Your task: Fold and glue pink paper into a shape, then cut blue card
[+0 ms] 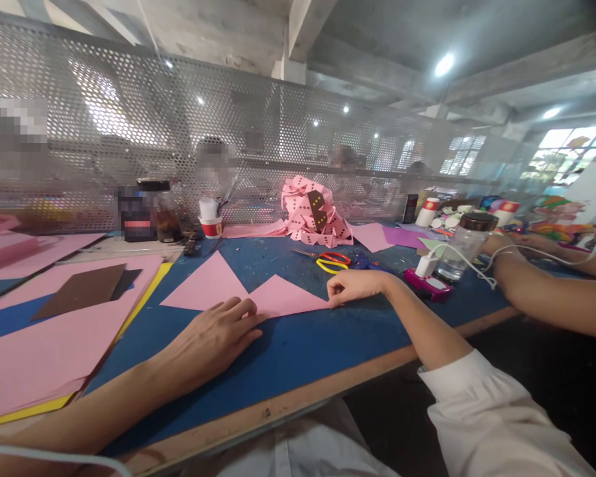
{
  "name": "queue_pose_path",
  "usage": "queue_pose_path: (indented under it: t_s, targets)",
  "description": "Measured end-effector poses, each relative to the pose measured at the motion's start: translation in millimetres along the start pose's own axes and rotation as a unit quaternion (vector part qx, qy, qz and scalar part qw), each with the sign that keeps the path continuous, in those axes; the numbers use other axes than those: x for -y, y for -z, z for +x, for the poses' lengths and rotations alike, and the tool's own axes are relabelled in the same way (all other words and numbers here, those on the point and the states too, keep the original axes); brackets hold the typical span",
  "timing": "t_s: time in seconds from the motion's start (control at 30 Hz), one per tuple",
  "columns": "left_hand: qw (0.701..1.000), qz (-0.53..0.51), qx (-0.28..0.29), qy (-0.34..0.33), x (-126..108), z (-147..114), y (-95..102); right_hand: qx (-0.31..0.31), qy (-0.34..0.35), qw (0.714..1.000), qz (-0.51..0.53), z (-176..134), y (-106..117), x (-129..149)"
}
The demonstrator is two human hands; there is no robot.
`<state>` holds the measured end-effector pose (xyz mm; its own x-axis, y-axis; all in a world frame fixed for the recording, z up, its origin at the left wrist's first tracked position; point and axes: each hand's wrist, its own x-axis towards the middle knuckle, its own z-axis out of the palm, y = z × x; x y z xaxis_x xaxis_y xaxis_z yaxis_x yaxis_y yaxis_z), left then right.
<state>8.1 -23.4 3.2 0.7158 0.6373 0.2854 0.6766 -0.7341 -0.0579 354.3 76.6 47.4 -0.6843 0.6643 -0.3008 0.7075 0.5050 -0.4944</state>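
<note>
1 left hand (223, 328), loosely open, palm down, fingers over the papers' junction, gripping nothing | 1 right hand (332, 299), pinching right triangle's outer corner | 2 pink paper triangles (288, 298), on blue tabletop (298, 361) | 1 scissors (322, 259) beyond | 1 pink modular-origami piece (302, 212) behind

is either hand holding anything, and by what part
The right hand appears to pinch the right pink paper triangle by its right corner; the left hand rests at its left end.
</note>
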Motion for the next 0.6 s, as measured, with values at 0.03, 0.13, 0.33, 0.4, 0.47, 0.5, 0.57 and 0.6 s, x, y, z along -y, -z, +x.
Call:
queue_pose_path:
  t_s: [0.03, 0.13, 0.33, 0.4, 0.47, 0.5, 0.57, 0.6]
  targets:
    - [1.000, 0.001, 0.005, -0.001, -1, 1, 0.7, -0.002, -0.001, 1.000, -0.002, 0, 0, -1]
    - [1.000, 0.003, 0.019, -0.004, -3, 4, 3.6, -0.009, -0.005, 1.000, -0.004, 1, -1, -3]
    - [0.999, 0.016, 0.033, -0.002, -7, 7, 4.6, -0.008, -0.006, 1.000, 0.000, 2, -2, -4]
    - [1.000, 0.000, 0.027, -0.003, -8, 8, 3.5, -0.008, -0.003, 1.000, -0.001, 2, -2, -4]
    - [1.000, -0.023, 0.018, -0.005, -10, 9, 2.4, -0.010, 0.000, 1.000, -0.004, 2, -2, -3]
    - [0.999, -0.033, 0.015, -0.007, -11, 10, 1.9, -0.011, 0.001, 1.000, -0.005, 2, -2, -3]
    - [0.999, -0.044, 0.012, -0.012, -12, 12, 1.4, -0.012, 0.003, 1.000, -0.006, 2, -1, -3]
    - [0.999, -0.044, 0.014, -0.014, -13, 14, 1.5, -0.013, 0.004, 1.000, -0.006, 2, -1, -3]
